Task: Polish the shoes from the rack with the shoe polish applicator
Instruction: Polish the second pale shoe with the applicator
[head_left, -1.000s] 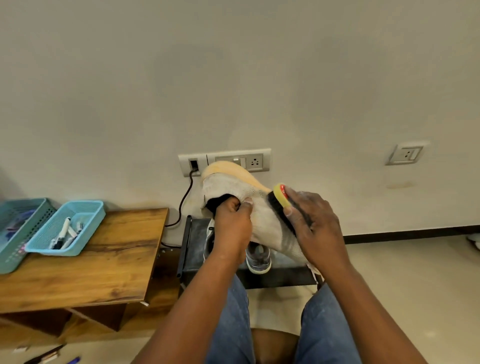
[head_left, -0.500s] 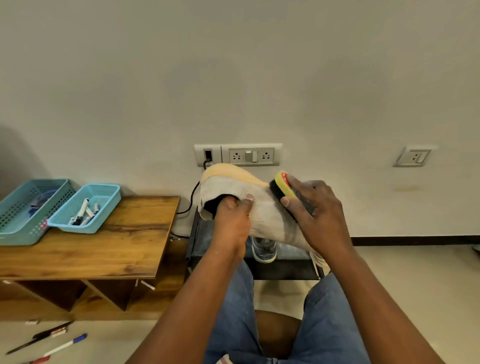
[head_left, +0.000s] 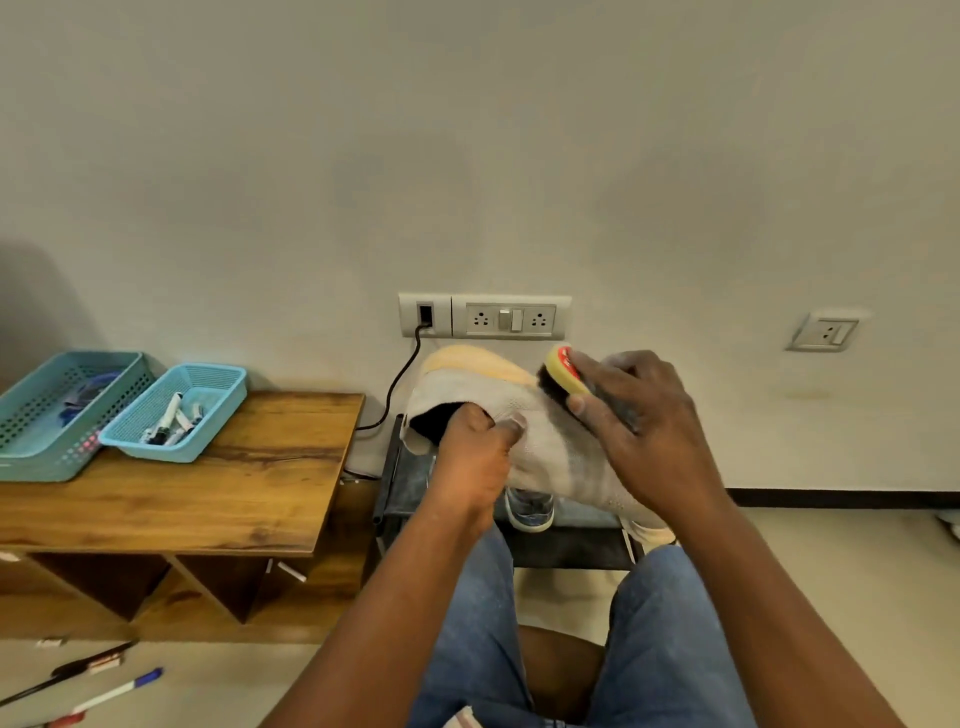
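A grey knit shoe (head_left: 545, 436) with a tan sole is held up on its side in front of me. My left hand (head_left: 475, 462) grips it at the dark opening, fingers inside the collar and thumb outside. My right hand (head_left: 644, 431) holds the shoe polish applicator (head_left: 563, 371), which has a yellow body, a red cap and a black sponge. The sponge presses against the shoe's side near the sole. Below the shoe stands the low black shoe rack (head_left: 410, 488). Another shoe (head_left: 530, 512) sits on it, partly hidden by my hands.
A wooden bench (head_left: 208, 483) at the left carries two blue baskets (head_left: 176, 410) with small items. Pens (head_left: 104, 686) lie on the floor at the lower left. A socket panel (head_left: 483, 317) with a black cable is on the wall behind the shoe.
The shoe and both hands shifted slightly. The applicator slid along the shoe's side toward the sole. The camera view tilted, showing more floor and pens at the left.
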